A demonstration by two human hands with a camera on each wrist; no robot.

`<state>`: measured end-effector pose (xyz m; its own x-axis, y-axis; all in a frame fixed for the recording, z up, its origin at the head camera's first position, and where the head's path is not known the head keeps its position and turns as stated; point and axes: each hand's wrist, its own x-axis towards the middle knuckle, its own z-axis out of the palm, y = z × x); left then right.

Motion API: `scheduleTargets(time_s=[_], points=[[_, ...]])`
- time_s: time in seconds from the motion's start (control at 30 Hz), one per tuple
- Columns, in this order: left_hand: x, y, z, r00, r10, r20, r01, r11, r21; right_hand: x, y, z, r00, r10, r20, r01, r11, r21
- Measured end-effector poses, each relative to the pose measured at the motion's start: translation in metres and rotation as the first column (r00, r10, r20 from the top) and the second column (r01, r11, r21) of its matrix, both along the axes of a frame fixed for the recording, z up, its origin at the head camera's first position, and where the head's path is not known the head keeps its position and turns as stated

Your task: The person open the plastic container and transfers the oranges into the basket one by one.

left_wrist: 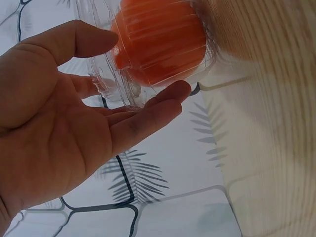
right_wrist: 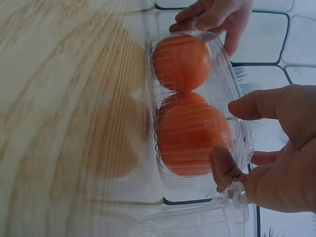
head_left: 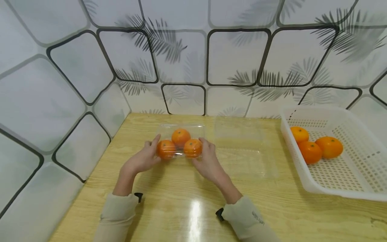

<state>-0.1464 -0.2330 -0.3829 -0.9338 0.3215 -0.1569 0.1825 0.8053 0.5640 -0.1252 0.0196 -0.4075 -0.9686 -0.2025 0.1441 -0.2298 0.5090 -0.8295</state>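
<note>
A clear plastic fruit box point(head_left: 197, 130) holds three mandarins, one behind point(head_left: 180, 137), one front left point(head_left: 166, 149) and one front right point(head_left: 192, 148). My left hand point(head_left: 142, 159) grips the box's left end, thumb on the upper side and fingers underneath, as the left wrist view shows. At the opposite end, my right hand point(head_left: 208, 163) holds the box's edge between thumb and fingers. From the right wrist, the ribbed side of the box point(right_wrist: 165, 163) appears close over the tabletop.
Just right of my right hand lies a second clear plastic box point(head_left: 245, 161), its lid folded back. A white perforated basket point(head_left: 341, 174) with three mandarins point(head_left: 329, 147) stands at the right. Patterned walls point(head_left: 239, 57) border the wooden table point(head_left: 169, 208) behind and left.
</note>
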Motion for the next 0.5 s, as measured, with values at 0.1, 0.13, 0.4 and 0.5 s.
scheduleTargets(time_s=[0.1, 0.13, 0.4, 0.5], points=[[0.0014, 0.0032, 0.0, 1.0, 0.001, 0.004, -0.001, 0.999, -0.032, 0.0017, -0.0012, -0.0003, 1.0, -0.003, -0.031, 0.004, 0.999, 0.045], [0.0022, 0.0042, 0.0006, 1.0, 0.0, 0.001, 0.0, 0.999, -0.041, 0.002, -0.0013, -0.0004, 0.999, -0.004, -0.038, 0.007, 0.998, 0.066], [0.0051, 0.0079, 0.0019, 0.999, -0.014, -0.038, 0.011, 0.997, -0.075, 0.0048, -0.0016, -0.0006, 0.999, -0.014, -0.029, 0.018, 0.992, 0.124], [0.0051, 0.0093, 0.0016, 0.999, -0.024, -0.043, 0.021, 0.996, -0.082, 0.0051, -0.0007, -0.0011, 0.999, -0.02, -0.038, 0.025, 0.991, 0.132]])
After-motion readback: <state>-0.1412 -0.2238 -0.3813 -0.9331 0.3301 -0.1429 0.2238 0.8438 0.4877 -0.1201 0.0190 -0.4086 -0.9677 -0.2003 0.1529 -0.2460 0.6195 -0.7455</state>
